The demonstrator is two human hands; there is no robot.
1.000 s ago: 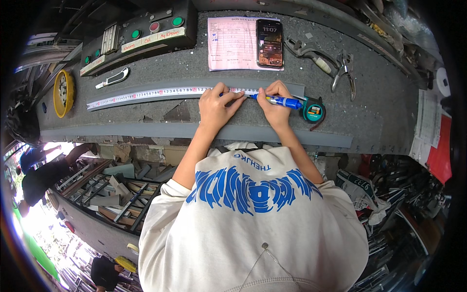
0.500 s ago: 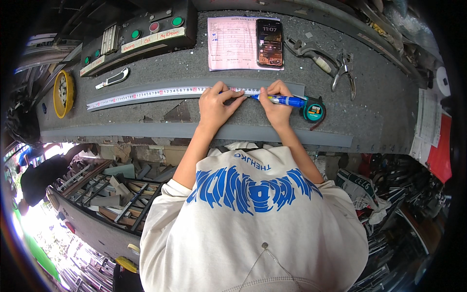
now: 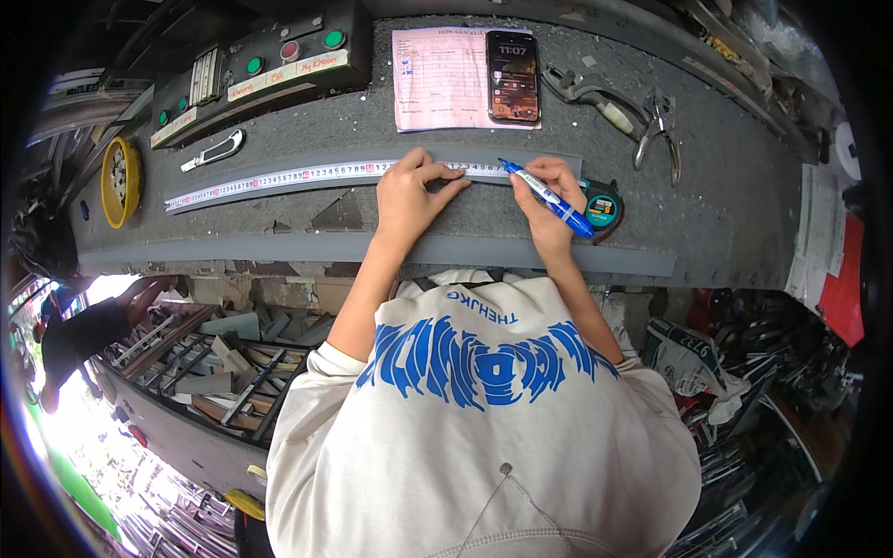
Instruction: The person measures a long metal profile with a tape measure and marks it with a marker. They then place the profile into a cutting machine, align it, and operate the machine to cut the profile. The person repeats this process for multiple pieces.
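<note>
Marking a length here, and the trick at this point is really just keeping the tape from creeping. My left hand (image 3: 409, 191) has its fingers spread flat, pressing the tape measure blade (image 3: 288, 177) down onto the grey strip (image 3: 372, 153) near the middle of the bench (image 3: 726, 177). I'd keep that pressure right beside the mark, not further back, since the blade bows and slides easily. My right hand (image 3: 549, 200) has its fingers pinched around the blue marker (image 3: 549, 197), tip pointing up-left and sitting at the blade's edge. Best to hold the tip upright against the graduation and make one short tick, I reckon; a dragged line on grey material gets fat fast.

The blade itself is white-yellow with black and red numbers, pulled out long to the left along the strip, and its teal and black case (image 3: 603, 209) lies just right of my right hand. A second, wider grey strip (image 3: 279, 249) runs along the near edge of the bench. Further back there's a pink form (image 3: 437, 79) with a phone (image 3: 513, 76) lying on it, and pliers (image 3: 656, 126) off to the right.
</note>
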